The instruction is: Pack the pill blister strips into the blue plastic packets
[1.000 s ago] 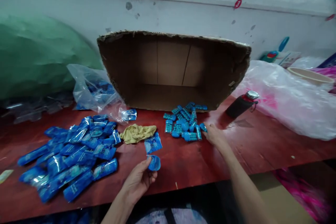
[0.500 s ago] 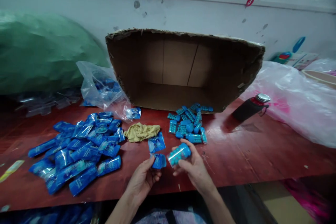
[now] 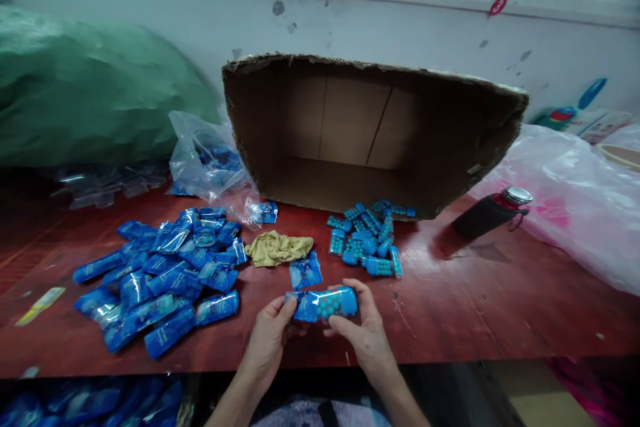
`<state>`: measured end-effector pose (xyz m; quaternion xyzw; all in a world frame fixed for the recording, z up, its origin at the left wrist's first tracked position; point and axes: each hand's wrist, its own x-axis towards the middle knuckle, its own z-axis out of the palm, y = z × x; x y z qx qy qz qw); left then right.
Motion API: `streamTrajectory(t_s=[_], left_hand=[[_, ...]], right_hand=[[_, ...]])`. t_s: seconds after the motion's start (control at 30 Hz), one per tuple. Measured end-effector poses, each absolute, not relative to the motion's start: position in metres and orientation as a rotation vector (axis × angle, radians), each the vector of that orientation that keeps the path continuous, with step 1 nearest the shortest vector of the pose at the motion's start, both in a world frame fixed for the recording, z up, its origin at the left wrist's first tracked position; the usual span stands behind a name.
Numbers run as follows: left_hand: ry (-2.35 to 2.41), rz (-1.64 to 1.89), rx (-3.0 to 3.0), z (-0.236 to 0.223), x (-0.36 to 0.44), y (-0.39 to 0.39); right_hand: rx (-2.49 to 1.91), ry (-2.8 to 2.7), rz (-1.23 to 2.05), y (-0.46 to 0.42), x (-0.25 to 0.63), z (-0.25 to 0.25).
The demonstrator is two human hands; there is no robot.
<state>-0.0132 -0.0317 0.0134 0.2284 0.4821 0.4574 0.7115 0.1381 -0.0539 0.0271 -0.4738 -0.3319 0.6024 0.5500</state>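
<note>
Between finger and thumb, my left hand [image 3: 273,331] pinches a small blue printed sleeve [image 3: 306,307]. My right hand [image 3: 363,329] is closed around a clear bottle [image 3: 334,304] of turquoise balls with a blue cap. The bottle lies level, its clear end against or inside the sleeve's right edge; I cannot tell how far in. Just beyond the hands lie a flat blue sleeve [image 3: 306,271] and a crumpled yellowish cloth [image 3: 279,249]. Several similar bottles [image 3: 363,237] are heaped farther back. To the left is a pile of blue-wrapped bottles [image 3: 167,273].
A cardboard box [image 3: 375,190] lies on its side, opening toward me, at the back. A dark flask [image 3: 493,212] stands right, before a pinkish plastic bag [image 3: 570,200]. A clear bag [image 3: 213,170] of blue sleeves and a big green sack [image 3: 100,93] are left, on the red table [image 3: 480,307].
The bottle has moved left and turned level, meeting the sleeve; before, a gap lay between them. My hands have come closer together. The whole view has shifted slightly.
</note>
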Motion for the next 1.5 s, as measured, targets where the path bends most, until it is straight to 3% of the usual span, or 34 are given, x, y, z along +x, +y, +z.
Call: streamTrajectory(t_s=[0.43,0.57,0.77,1.07,1.23,1.37,1.5], left_hand=[[1.046,1.059,0.264,0.011,-0.005,-0.033],[1.081,1.107,0.180,0.007,-0.005,-0.034],[1.064,1.064,0.168,0.011,-0.011,-0.028],[0.988,0.997,0.253,0.019,-0.005,-0.037],[1.064,1.088,0.265,0.024,-0.008,-0.036],[0.950,0.955,0.365,0.020,-0.001,-0.041],[0.949,0.978,0.329,0.018,0.005,-0.045]], right_hand=[[-1.484,-1.126,0.869,-0.070,0.116,-0.019],[-1.453,-1.140,0.963,-0.072,0.113,-0.017],[-1.228,-0.884,1.490,-0.072,0.109,-0.002],[-1.211,-0.668,1.554,-0.068,0.094,-0.004],[-1.282,-0.901,1.337,-0.066,0.098,0.003],[-1.228,-0.692,1.548,-0.060,0.093,0.003],[-1.261,-0.659,1.512,-0.059,0.091,-0.002]])
